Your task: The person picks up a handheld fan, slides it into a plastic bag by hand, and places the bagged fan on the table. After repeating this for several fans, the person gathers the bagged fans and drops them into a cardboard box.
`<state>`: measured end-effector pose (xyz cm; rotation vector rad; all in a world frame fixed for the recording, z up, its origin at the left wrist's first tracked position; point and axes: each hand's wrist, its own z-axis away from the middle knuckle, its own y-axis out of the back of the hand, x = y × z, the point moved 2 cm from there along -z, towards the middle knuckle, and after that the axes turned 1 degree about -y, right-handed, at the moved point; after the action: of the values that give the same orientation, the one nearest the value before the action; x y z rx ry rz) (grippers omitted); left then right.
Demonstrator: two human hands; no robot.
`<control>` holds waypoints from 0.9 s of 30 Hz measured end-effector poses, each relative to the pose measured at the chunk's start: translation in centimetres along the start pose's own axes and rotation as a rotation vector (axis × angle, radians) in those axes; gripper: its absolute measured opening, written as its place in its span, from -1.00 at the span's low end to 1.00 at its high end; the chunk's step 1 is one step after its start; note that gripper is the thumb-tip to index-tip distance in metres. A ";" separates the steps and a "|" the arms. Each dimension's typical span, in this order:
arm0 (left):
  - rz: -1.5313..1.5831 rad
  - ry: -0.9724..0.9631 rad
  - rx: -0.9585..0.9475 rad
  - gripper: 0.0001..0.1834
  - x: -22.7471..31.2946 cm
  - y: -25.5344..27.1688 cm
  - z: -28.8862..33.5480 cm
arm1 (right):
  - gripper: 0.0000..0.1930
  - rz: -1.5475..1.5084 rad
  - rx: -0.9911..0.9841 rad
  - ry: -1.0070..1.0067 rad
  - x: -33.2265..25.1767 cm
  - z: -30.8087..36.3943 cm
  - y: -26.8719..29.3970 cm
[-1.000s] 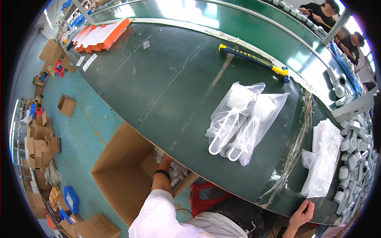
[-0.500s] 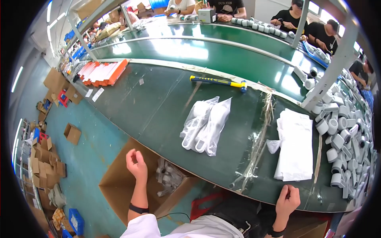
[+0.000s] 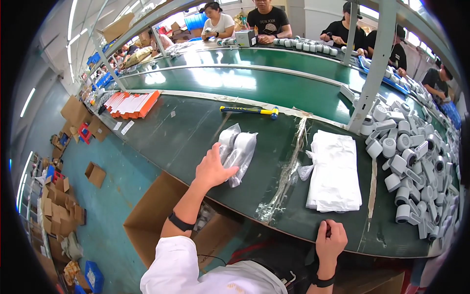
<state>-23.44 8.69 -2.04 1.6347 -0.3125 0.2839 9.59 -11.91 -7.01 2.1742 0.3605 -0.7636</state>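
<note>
My left hand (image 3: 214, 168) is open, thumb and fingers spread over two clear bags (image 3: 240, 152) lying side by side, each with a white handled device inside. The fingers overlap the near left bag; whether they press on it I cannot tell. My right hand (image 3: 331, 238) is closed at the front edge of the dark worktable (image 3: 181, 132), thumb against curled fingers, with nothing visible in it. Just beyond it lies a stack of flat white plastic bags (image 3: 335, 171). A hammer (image 3: 249, 111) with a yellow and blue handle lies behind the bagged devices.
Grey-white devices (image 3: 409, 161) are heaped on the right. A row of orange and white boxes (image 3: 131, 104) lies far left. Below the front edge stands an open cardboard box (image 3: 152, 220) holding bagged pieces. A metal post (image 3: 374, 68) rises before the green conveyor (image 3: 220, 71); people sit beyond.
My left hand has moved from above the cardboard box, up and right to the bagged devices, and its fingers have spread. My right hand stays closed by the table edge. The view has shifted.
</note>
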 end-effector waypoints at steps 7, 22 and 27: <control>-0.155 -0.098 0.137 -0.40 -1.2 -2.8 1.6 | -0.92 0.009 -0.033 0.028 0.3 0.0 -0.2; -0.029 0.054 0.710 -0.54 -15.9 4.5 14.1 | -0.88 0.097 -0.073 -0.030 0.7 0.7 -0.7; 0.041 0.480 0.753 -0.55 -27.8 -3.7 20.7 | -0.90 0.129 -0.050 -0.001 0.9 0.7 -1.1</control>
<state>-48.02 -10.75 -17.44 2.2176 0.1560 0.8866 9.49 -11.72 -8.55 2.1276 0.2332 -0.6770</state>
